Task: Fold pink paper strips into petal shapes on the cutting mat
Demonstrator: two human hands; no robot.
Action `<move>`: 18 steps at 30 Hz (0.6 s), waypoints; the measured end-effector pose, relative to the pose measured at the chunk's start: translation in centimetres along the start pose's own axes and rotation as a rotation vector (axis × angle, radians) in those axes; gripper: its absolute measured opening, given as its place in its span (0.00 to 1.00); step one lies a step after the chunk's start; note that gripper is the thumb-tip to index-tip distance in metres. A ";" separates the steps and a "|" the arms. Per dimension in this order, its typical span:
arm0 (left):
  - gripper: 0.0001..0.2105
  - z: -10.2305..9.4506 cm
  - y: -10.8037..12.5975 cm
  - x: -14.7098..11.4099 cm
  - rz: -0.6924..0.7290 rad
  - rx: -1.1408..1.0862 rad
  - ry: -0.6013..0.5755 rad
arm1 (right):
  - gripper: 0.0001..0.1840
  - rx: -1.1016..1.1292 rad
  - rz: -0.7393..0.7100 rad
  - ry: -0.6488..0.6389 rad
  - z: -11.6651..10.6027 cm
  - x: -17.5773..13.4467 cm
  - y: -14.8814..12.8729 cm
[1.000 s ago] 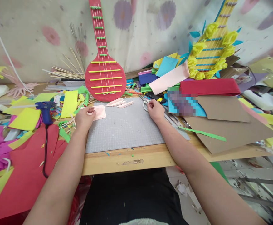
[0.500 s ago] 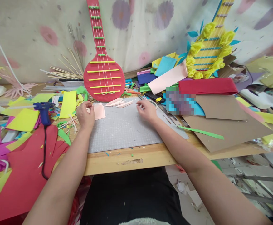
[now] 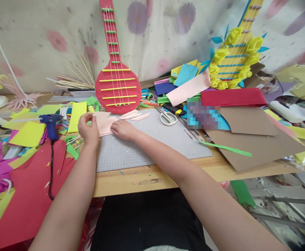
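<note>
My left hand point(image 3: 89, 129) is closed, with its thumb and fingers pinching the left side of a pale pink paper point(image 3: 105, 122). The paper looks folded or layered, and its upper flap is slightly raised. My right hand point(image 3: 124, 130) has its fingers together on the right edge of the same paper; its thumb is hidden. Several cut pale pink pieces point(image 3: 130, 114) lie just behind my right hand on the grey cutting mat point(image 3: 152, 146). White-handled scissors point(image 3: 168, 119) rest at the mat's back right, apart from both hands.
A red paper lute point(image 3: 118, 87) leans at the back, and a yellow one with paper flowers point(image 3: 232, 59) at the right. The blue glue gun point(image 3: 50, 125) stands left beside red sheets point(image 3: 34, 181). Brown cardboard point(image 3: 251, 146) and a green strip point(image 3: 228, 149) lie right.
My right hand has moved left from over the scissors to the pale pink paper, uncovering the scissors. My left hand has shifted slightly left, and the paper's flap is now raised.
</note>
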State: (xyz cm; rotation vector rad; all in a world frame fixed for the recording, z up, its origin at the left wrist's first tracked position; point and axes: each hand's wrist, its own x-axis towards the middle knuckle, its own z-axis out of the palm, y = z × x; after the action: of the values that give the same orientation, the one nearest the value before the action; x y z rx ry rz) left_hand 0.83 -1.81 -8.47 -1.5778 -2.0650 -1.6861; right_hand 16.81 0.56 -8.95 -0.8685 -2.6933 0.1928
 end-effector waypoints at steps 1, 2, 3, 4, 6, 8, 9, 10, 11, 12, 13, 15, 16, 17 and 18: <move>0.08 -0.3 0.0 0.3 -0.029 -0.035 0.101 | 0.15 0.004 0.015 0.004 0.1 0.1 -0.1; 0.08 -0.7 0.0 0.6 -0.052 -0.065 0.218 | 0.14 0.010 0.028 0.015 0.3 0.1 -0.1; 0.08 -1.0 0.1 0.8 -0.066 -0.077 0.325 | 0.14 0.019 0.038 0.029 0.4 0.1 -0.1; 0.08 -1.3 0.1 0.9 -0.067 -0.073 0.415 | 0.13 0.034 0.044 0.037 0.5 0.2 -0.1; 0.07 -1.5 0.4 0.7 -0.018 -0.029 0.454 | 0.11 0.090 0.067 0.054 0.7 0.2 0.0; 0.07 -1.0 0.8 -0.2 0.091 0.031 0.314 | 0.09 0.174 0.126 0.119 0.6 0.1 0.4; 0.07 -0.6 1.1 -0.8 0.157 0.051 0.231 | 0.09 0.210 0.172 0.174 0.4 0.0 0.7; 0.09 -0.1 1.6 -1.5 0.233 0.067 0.132 | 0.11 0.235 0.222 0.240 0.1 -0.4 1.0; 0.09 0.5 2.1 -2.1 0.293 0.085 0.027 | 0.13 0.241 0.268 0.305 -0.2 -0.8 1.4; 0.09 1.1 2.6 -2.7 0.347 0.102 -0.082 | 0.16 0.232 0.288 0.351 -0.6 -1.4 1.7; 0.09 1.7 3.2 -3.3 0.395 0.116 -0.190 | 0.19 0.215 0.270 0.381 -1.0 -2.1 2.1; 0.10 2.8 4.4 -4.2 0.468 0.120 -0.377 | 0.22 0.178 0.180 0.392 -1.8 -3.9 2.8; 0.09 3.2 4.9 -4.7 0.503 0.112 -0.449 | 0.21 0.163 0.155 0.386 -2.1 -4.9 3.1; 0.09 3.5 5.3 -5.1 0.545 0.099 -0.507 | 0.20 0.153 0.148 0.380 -2.4 -5.8 3.4; 0.10 3.8 5.6 -5.4 0.588 0.089 -0.552 | 0.20 0.147 0.159 0.392 -2.6 -6.8 3.6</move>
State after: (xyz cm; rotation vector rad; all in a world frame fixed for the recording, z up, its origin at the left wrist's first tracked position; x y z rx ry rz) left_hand 9.39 -3.16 -9.21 -2.4950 -1.5406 -1.0184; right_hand 24.88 -0.43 -8.91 -0.9622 -2.2223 0.2258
